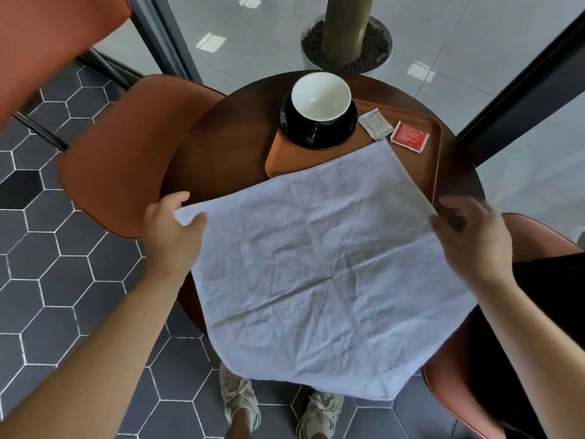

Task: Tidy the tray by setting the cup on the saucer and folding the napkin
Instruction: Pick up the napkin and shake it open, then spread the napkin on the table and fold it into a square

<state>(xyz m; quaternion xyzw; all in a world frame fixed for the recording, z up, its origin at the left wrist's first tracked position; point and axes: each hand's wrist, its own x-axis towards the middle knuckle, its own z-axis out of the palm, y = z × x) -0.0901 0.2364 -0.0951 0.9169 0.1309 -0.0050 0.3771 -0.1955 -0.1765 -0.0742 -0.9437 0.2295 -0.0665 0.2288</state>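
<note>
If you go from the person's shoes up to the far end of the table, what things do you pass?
Shoes → napkin held spread between the left hand and the right hand → saucer with the cup sitting on it.

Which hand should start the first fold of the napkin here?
Probably the left hand. It visibly pinches a corner of the napkin, thumb on top, so it could carry that corner across. The right hand is blurred and its hold on the edge is unclear.
</note>
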